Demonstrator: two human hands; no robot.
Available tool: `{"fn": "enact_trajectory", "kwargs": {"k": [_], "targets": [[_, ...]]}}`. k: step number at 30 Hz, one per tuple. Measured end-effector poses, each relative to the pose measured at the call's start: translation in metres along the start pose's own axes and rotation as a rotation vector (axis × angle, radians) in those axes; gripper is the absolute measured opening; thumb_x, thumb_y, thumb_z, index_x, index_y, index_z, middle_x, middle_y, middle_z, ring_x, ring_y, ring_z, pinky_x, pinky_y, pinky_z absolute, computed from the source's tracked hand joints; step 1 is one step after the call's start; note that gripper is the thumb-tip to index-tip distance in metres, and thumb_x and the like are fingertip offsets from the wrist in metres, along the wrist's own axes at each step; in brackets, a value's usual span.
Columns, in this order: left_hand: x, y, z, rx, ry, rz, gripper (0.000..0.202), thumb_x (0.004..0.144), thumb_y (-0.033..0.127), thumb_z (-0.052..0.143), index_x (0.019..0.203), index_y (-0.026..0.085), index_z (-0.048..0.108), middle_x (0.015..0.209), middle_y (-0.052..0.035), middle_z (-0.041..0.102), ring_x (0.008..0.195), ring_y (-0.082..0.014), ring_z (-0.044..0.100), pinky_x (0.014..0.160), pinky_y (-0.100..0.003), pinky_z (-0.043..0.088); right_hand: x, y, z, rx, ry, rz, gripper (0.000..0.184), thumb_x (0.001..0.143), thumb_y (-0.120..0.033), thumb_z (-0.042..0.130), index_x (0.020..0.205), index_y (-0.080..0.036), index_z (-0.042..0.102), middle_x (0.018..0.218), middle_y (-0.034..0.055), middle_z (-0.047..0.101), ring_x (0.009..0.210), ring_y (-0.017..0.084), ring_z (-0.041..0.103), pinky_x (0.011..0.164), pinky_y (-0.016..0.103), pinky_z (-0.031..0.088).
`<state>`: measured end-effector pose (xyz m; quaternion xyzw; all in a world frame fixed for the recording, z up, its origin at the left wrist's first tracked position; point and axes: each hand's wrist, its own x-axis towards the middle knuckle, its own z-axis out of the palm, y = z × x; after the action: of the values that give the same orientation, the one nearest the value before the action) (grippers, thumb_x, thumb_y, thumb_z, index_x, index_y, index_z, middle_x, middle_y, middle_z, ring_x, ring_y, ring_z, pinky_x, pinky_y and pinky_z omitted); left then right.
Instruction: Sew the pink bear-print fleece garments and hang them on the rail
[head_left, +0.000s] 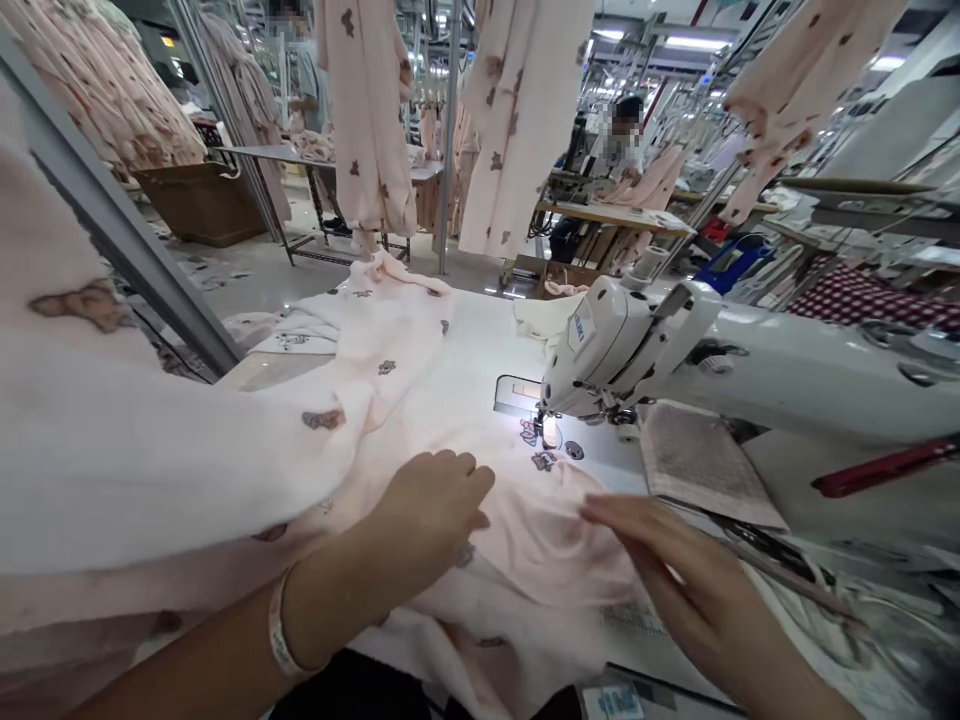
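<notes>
Pale pink plush fabric with small animal prints spreads over the sewing machine table, and part of it lies under the needle area of a white sewing machine. My left hand rests on this fabric left of the needle, fingers curled down and closed on a fold of it; the fingertips are partly hidden. At the fabric's right edge, my right hand touches it with fingers stretched out, slightly blurred. The lit presser foot stands just beyond both hands. More plush fabric heaps up at my left.
A grey metal post rises at the left. Printed plush pieces hang beyond the table. A pink folded cloth lies against the machine's base, below the red-handled tool. Another person sits at a farther table.
</notes>
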<state>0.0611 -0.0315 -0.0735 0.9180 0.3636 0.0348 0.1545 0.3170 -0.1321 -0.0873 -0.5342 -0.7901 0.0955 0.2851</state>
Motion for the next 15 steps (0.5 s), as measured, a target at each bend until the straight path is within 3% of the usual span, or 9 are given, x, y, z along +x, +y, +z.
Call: {"fn": "enact_trajectory", "kwargs": {"k": [1, 4, 6, 8, 11, 13, 15], "targets": [[0.0, 0.0, 0.006, 0.016, -0.029, -0.003, 0.013, 0.08, 0.018, 0.06, 0.094, 0.018, 0.058, 0.092, -0.0045, 0.058, 0.084, -0.0216, 0.054, 0.071, -0.034, 0.043, 0.022, 0.006, 0.002, -0.051, -0.086, -0.061, 0.038, 0.091, -0.014, 0.038, 0.122, -0.029, 0.053, 0.118, 0.004, 0.061, 0.111, 0.019, 0.056, 0.092, 0.036, 0.048], [-0.004, -0.004, 0.015, 0.016, -0.031, 0.009, 0.022, 0.076, 0.014, 0.065, 0.098, 0.018, 0.059, 0.097, -0.0049, 0.057, 0.088, -0.0223, 0.053, 0.074, -0.035, 0.044, 0.064, 0.027, 0.011, -0.08, -0.199, -0.105, 0.029, 0.086, -0.02, 0.054, 0.113, -0.025, 0.061, 0.103, 0.0065, 0.065, 0.097, 0.022, 0.06, 0.082, 0.039, 0.051], [-0.006, -0.007, 0.017, 0.005, 0.003, 0.026, 0.031, 0.075, 0.014, 0.067, 0.105, 0.019, 0.058, 0.102, -0.0057, 0.057, 0.093, -0.0239, 0.052, 0.077, -0.037, 0.045, 0.072, 0.037, 0.015, -0.067, -0.228, -0.122, 0.012, 0.083, -0.024, 0.059, 0.093, -0.025, 0.067, 0.085, 0.0045, 0.065, 0.082, 0.02, 0.061, 0.071, 0.036, 0.052], [-0.007, -0.009, 0.018, -0.003, 0.063, 0.096, 0.044, 0.073, 0.011, 0.068, 0.114, 0.019, 0.055, 0.117, -0.0078, 0.054, 0.107, -0.0274, 0.048, 0.085, -0.041, 0.043, 0.07, 0.041, 0.015, -0.034, -0.23, -0.154, 0.012, 0.086, -0.024, 0.056, 0.082, -0.024, 0.066, 0.08, 0.0033, 0.065, 0.08, 0.018, 0.061, 0.071, 0.034, 0.051], [-0.002, -0.009, 0.013, -0.031, 0.119, 0.26, 0.059, 0.071, 0.003, 0.065, 0.125, 0.019, 0.048, 0.13, -0.0092, 0.05, 0.125, -0.029, 0.038, 0.102, -0.047, 0.032, 0.057, 0.039, 0.008, 0.058, -0.144, -0.18, 0.017, 0.09, -0.021, 0.047, 0.094, -0.024, 0.063, 0.099, 0.0057, 0.067, 0.1, 0.019, 0.061, 0.085, 0.036, 0.05], [0.001, -0.009, 0.005, -0.142, 0.081, 0.291, 0.04, 0.078, 0.008, 0.06, 0.116, 0.02, 0.056, 0.112, -0.0067, 0.062, 0.112, -0.0242, 0.052, 0.099, -0.041, 0.037, 0.044, 0.036, -0.004, 0.168, -0.002, -0.112, 0.016, 0.088, -0.021, 0.049, 0.097, -0.025, 0.061, 0.098, 0.0051, 0.068, 0.098, 0.019, 0.063, 0.083, 0.032, 0.053], [0.002, -0.009, -0.006, -0.348, 0.047, 0.215, 0.011, 0.085, 0.023, 0.06, 0.093, 0.02, 0.065, 0.086, -0.0019, 0.066, 0.085, -0.0175, 0.06, 0.08, -0.029, 0.045, 0.027, 0.034, -0.022, 0.25, 0.157, 0.019, 0.012, 0.085, -0.023, 0.056, 0.094, -0.027, 0.062, 0.088, 0.0035, 0.068, 0.082, 0.016, 0.066, 0.07, 0.025, 0.055]]}}
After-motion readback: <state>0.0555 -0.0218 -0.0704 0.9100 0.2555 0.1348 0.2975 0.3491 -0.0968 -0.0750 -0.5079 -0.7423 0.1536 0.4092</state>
